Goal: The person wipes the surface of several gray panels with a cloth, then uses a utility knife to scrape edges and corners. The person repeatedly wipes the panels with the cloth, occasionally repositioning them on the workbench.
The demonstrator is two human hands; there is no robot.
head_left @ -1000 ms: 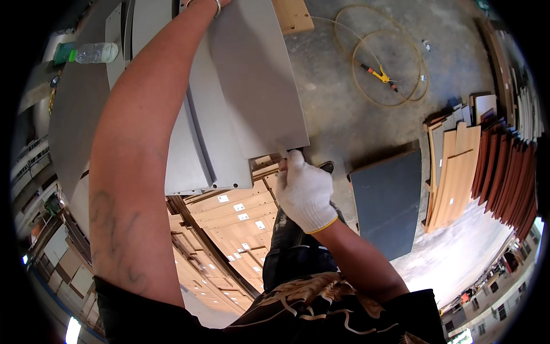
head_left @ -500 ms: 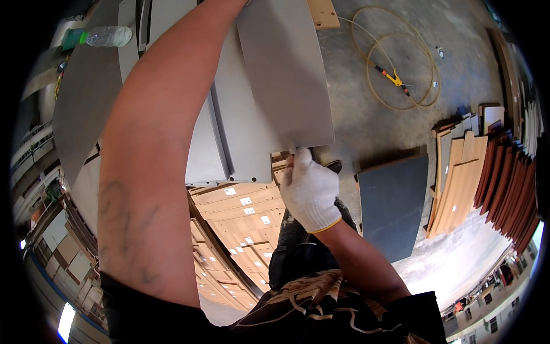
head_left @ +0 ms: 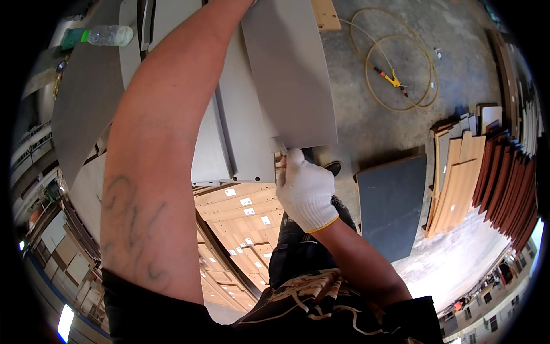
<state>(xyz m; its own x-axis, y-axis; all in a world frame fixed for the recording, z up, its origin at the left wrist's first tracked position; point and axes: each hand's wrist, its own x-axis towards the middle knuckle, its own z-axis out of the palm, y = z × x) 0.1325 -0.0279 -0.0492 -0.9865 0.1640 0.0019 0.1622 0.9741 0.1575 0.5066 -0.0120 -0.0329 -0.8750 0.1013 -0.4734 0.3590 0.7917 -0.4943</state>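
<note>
Right hand [head_left: 305,192] in a white glove grips the lower corner of a grey panel [head_left: 292,74] mid-frame. Left hand is hidden past the top edge. Small white labels [head_left: 246,202] dot tan boards [head_left: 240,223] below.

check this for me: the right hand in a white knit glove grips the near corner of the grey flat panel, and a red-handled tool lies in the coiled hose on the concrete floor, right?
Not quite. In the head view the tool inside the coiled yellowish hose on the concrete floor has a yellow handle, not red. The rest holds: the right hand in a white knit glove grips the near corner of the grey flat panel.
</note>
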